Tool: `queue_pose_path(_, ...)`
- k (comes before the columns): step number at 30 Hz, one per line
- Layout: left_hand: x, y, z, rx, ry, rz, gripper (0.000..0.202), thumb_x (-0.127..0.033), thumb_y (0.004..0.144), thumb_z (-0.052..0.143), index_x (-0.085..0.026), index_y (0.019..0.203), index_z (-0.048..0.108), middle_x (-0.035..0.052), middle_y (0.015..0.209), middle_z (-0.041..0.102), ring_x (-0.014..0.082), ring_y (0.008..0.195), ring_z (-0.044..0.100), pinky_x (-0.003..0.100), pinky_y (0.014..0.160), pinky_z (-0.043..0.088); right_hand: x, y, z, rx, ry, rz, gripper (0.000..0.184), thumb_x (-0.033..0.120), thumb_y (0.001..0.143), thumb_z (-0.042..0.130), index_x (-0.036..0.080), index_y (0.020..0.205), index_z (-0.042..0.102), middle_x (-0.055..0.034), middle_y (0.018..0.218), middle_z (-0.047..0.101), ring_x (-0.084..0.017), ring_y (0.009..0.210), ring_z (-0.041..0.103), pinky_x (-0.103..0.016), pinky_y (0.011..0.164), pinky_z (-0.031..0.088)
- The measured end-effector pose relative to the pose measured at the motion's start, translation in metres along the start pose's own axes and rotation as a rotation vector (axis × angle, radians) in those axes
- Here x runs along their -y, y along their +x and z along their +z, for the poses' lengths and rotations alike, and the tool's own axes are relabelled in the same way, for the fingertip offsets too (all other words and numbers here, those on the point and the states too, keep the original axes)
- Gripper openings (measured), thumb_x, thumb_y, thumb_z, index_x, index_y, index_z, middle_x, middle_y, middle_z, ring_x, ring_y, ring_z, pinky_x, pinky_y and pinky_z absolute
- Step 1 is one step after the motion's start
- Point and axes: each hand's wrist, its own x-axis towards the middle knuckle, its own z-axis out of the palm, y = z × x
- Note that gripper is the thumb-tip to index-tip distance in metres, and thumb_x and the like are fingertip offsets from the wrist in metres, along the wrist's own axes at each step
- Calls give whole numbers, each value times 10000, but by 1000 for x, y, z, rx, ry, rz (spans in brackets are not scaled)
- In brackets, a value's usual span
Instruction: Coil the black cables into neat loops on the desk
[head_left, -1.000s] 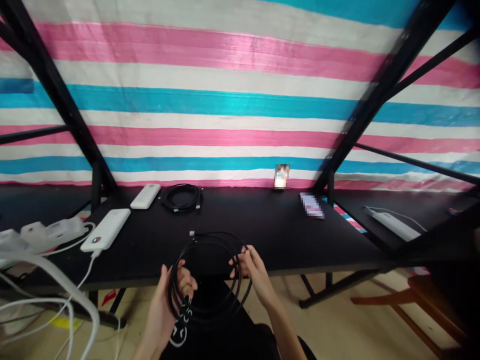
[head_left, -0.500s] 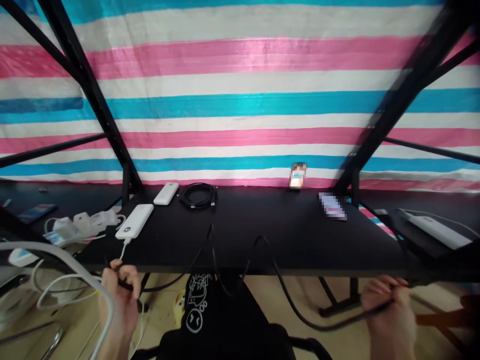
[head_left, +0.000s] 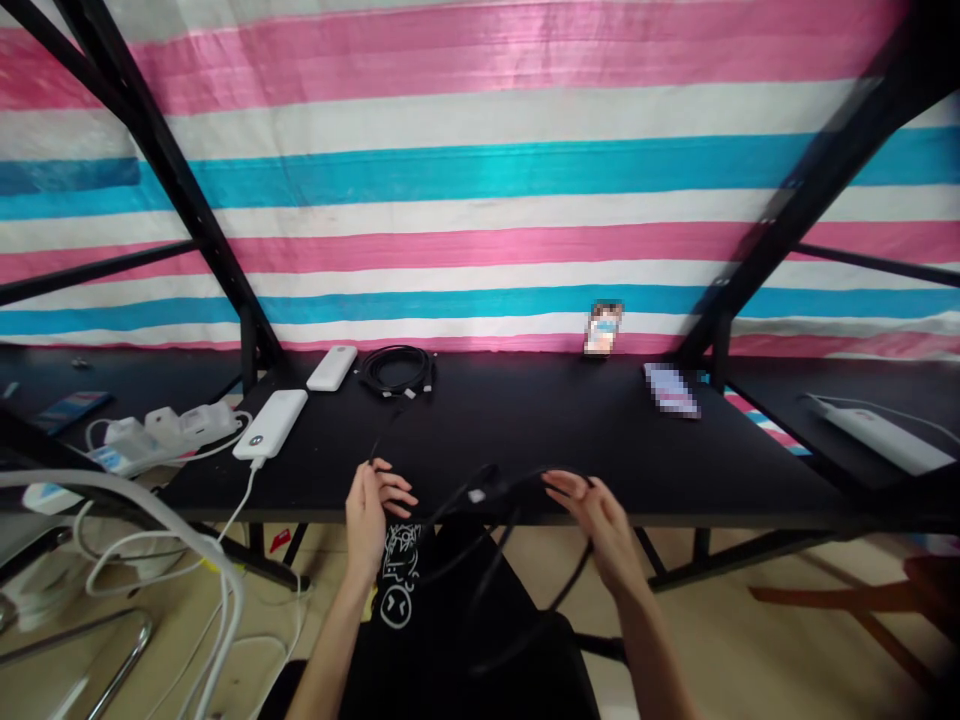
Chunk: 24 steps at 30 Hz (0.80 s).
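Note:
A loose black cable (head_left: 577, 575) stretches in blurred loops between my hands at the table's front edge. My left hand (head_left: 371, 510) pinches it by the thumb and index finger, the other fingers loosely bent. A thin end sticks up from that hand toward the tabletop. My right hand (head_left: 600, 525) is curled round the other side of the cable. A pale connector (head_left: 477, 495) shows among the loops between the hands. Farther back lies a coiled black cable (head_left: 396, 370) with light plugs.
Left of the coil lie two white power banks, the farther one (head_left: 332, 368) and the nearer one (head_left: 271, 424) with a white cable plugged in. A power strip (head_left: 120, 460) with chargers stands far left. Two pixelated phones, one upright (head_left: 602, 330) and one flat (head_left: 672, 390), are at right.
Both hands have moved inward from the table's two ends, the left going right and the right going left. The cable between them has gathered into loops. The view has tilted down slightly.

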Motion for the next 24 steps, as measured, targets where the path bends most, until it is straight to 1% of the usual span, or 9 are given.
queue_pose_path(5,20,-4,16,134,-40,-207,439,-546,730,556,-168,947,508,26,689,651,161,504,637,198,350,432,-14,-10,62,220,-42,72,370,544,838,477,197,757,579,-79,1109,642,-218,1087,558,-385,1001,365)
queue_pose_path(7,26,-7,17,179,-62,-273,466,-545,709,581,-156,958,512,35,677,660,168,483,635,207,351,436,-17,-13,75,220,-78,104,379,565,827,474,202,801,579,-74,1065,659,-210,992,607,-363,920,436)
queue_pose_path(9,31,-9,17,205,-83,-323,476,-551,714,573,-158,972,505,28,648,661,161,455,625,203,351,429,-18,-14,82,199,-96,155,406,594,807,475,197,815,560,-71,977,682,-173,723,655,-312,690,523)
queue_pose_path(11,34,-11,17,224,-96,-358,468,-557,728,559,-163,974,499,9,593,647,142,410,599,194,349,419,-17,-14,84,190,-94,228,431,618,794,468,192,785,526,-44,812,687,-104,427,559,-222,405,440)
queue_pose_path(13,34,-12,16,260,-109,-406,470,-553,730,565,-166,989,501,-6,541,628,133,370,571,197,344,412,-13,-14,84,175,-59,273,431,622,785,477,192,766,502,6,644,636,-63,310,443,-159,280,250)
queue_pose_path(15,31,-15,15,311,-140,-483,497,-565,727,564,-162,1014,518,-8,518,618,132,333,542,208,331,398,-8,-13,81,115,10,266,412,606,769,518,195,791,510,31,580,582,-63,332,441,-140,274,150)
queue_pose_path(18,22,-22,12,351,-225,-561,579,-633,739,490,-152,1053,562,-2,486,595,137,332,529,233,357,407,1,-10,74,-60,120,228,425,599,731,575,193,848,536,32,596,570,-39,333,379,-139,291,122)
queue_pose_path(21,12,-31,12,366,-293,-521,721,-717,721,410,-146,1136,557,-8,421,539,170,388,553,259,410,436,9,-8,68,-219,182,202,462,624,702,583,194,866,544,10,632,602,-21,312,306,-153,302,105)
queue_pose_path(24,11,-38,18,333,-172,-428,714,-657,675,555,-172,1198,512,-66,332,427,137,314,476,219,361,382,13,-7,67,-206,115,175,432,614,731,558,198,846,561,-4,645,620,-31,320,325,-161,305,131)
